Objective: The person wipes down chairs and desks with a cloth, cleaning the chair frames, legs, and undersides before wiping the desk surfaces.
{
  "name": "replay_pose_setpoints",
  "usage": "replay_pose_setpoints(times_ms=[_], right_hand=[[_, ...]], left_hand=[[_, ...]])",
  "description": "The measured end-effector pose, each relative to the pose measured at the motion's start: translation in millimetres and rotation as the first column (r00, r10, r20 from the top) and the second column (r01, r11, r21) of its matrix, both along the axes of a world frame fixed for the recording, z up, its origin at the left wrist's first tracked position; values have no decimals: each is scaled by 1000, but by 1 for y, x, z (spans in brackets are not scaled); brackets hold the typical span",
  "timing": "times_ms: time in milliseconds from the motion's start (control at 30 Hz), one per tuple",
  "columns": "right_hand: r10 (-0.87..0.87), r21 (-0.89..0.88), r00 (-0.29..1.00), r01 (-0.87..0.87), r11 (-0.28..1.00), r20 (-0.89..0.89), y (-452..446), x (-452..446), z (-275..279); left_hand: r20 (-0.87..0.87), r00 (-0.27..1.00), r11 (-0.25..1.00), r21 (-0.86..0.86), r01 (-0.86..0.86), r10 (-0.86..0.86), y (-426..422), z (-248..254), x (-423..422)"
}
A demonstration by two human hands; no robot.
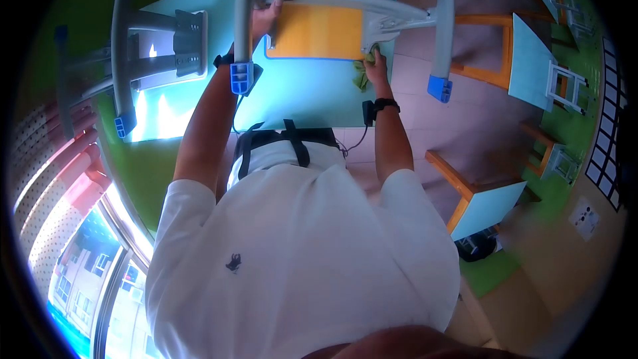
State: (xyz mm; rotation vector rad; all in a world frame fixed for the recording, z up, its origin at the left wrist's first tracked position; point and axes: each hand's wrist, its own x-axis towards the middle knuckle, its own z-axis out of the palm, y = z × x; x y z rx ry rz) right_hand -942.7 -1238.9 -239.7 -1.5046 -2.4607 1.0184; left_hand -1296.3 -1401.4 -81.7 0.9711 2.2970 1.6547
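An upturned chair with grey legs and an orange-yellow seat (316, 31) lies on the light blue table (299, 93). My left hand (266, 18) is at the seat's left edge, beside a grey leg, with its fingers closed around the chair frame. At the seat's right edge, my right hand (377, 66) holds a green cloth (361, 76) against the corner near the grey bracket. Part of the cloth hangs down onto the tabletop.
Another upturned chair (191, 43) lies on the table's left part. To the right stand desks with blue tops (531, 63) and wooden frames. A lower desk (488, 208) stands nearer on the right. Curtains (56, 179) and a window are at the lower left.
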Motion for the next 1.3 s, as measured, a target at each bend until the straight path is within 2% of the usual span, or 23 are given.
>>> replay_pose_setpoints(times_ms=[33, 100, 133, 233, 267, 300, 333, 433, 500, 567, 633, 700, 800, 833, 867, 900, 967, 1033, 1100, 1167, 1300], right_hand=[[13, 3, 1000, -13, 1000, 10, 1, 1, 13], [-192, -391, 928, 56, 919, -320, 8, -1, 44], [-181, -389, 934, 50, 920, -309, 11, -1, 57], [-418, -578, 783, 92, 811, -461, 24, -9, 100], [-477, -563, 716, 143, 814, -509, 23, -14, 114], [-468, -558, 721, 137, 819, -510, 24, -18, 135], [-449, -548, 717, 111, 829, -534, 23, -19, 157], [-466, -584, 668, 57, 810, -580, 16, -24, 171], [-377, -480, 710, 63, 875, -595, 3, -31, 159], [-356, -446, 728, 77, 892, -586, -8, -42, 153], [-250, -372, 865, 80, 925, -435, -5, -42, 131], [-267, -392, 843, 74, 917, -467, -9, -43, 124], [-242, -348, 803, 47, 936, -545, -7, -42, 105], [-198, -241, 810, 72, 968, -552, -2, -38, 89], [-152, -131, 818, 95, 987, -554, 2, -35, 80], [-150, -128, 822, 95, 987, -550, 3, -36, 81], [-152, 90, 916, 198, 976, -371, 0, -41, 81], [-187, 155, 919, 253, 955, -348, -1, -52, 79], [-225, 220, 918, 306, 926, -328, -1, -56, 84], [-318, 290, 926, 367, 884, -203, 0, -60, 100], [-355, 320, 888, 440, 839, -292, -4, -60, 147]], left_hand=[[-57, 998, 999, -33, -1, -1, 1, 1, 0], [-104, 995, 998, -65, -18, 11, 0, 8, 1], [-79, 997, 998, -65, -6, 1, 1, 14, 3], [-42, 998, 998, -32, 53, -55, 0, 6, 2], [-144, 990, 999, -47, -8, 1, 2, -19, -6], [-248, 967, 996, -57, -71, 55, 3, -43, -13], [-134, 989, 988, -139, -73, 54, 4, -59, -14], [-123, 989, 987, -129, -97, 81, 6, -50, -7], [-157, 978, 971, -176, -161, 134, 4, -21, 3], [-36, 984, 926, -335, -177, 175, 9, -24, 4], [-39, 994, 955, -274, -111, 105, 5, -14, 2], [-39, 999, 977, -210, -41, 33, 6, -12, 1], [-89, 992, 954, -280, -107, 86, 3, -33, -16], [-6, 991, 866, -487, 114, -134, -2, -50, -40], [58, 971, 788, -574, 222, -231, -1, -57, -47], [127, 938, 692, -644, 326, -324, -1, -56, -51], [153, 947, 727, -610, 316, -283, 2, -58, -46], [129, 969, 796, -551, 248, -213, 5, -44, -30], [86, 988, 906, -394, 155, -132, 7, -29, -10], [85, 991, 957, -262, 125, -106, 9, -18, -3], [146, 982, 990, -62, 130, -120, 8, -1, 4]])
